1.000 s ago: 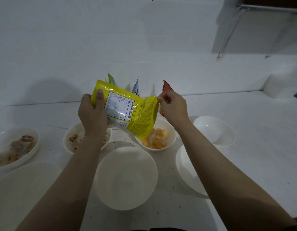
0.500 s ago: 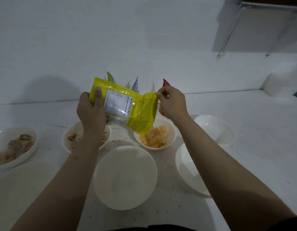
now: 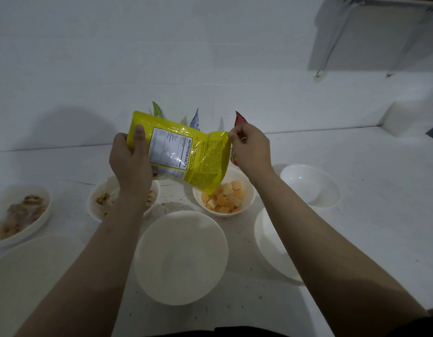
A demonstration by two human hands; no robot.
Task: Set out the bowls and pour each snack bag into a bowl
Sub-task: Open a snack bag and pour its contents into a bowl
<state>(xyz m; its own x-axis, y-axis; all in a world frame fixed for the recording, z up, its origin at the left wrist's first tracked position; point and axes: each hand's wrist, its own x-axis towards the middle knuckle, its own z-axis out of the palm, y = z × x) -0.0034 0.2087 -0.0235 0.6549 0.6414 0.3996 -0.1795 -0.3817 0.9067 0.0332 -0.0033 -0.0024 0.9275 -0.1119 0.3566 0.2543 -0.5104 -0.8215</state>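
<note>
Centre of the frame: a glossy yellow snack bag with a white nutrition panel is held tilted above the white table, its open lower corner pointing down at a small white bowl of orange cube-shaped snacks; the left hand grips the bag's upper left end, thumb laid across the yellow face; the right hand pinches the bag's upper right corner between curled fingers. Behind the bag, the tips of a green packet, a pale blue packet and a red packet show against the white wall. Lower centre: a large empty white bowl; right of it, two more empty white bowls. Left of centre: a white bowl of brown snacks, partly hidden by the left wrist; far left edge: a white dish of brown snacks; lower left corner: a pale round plate.
</note>
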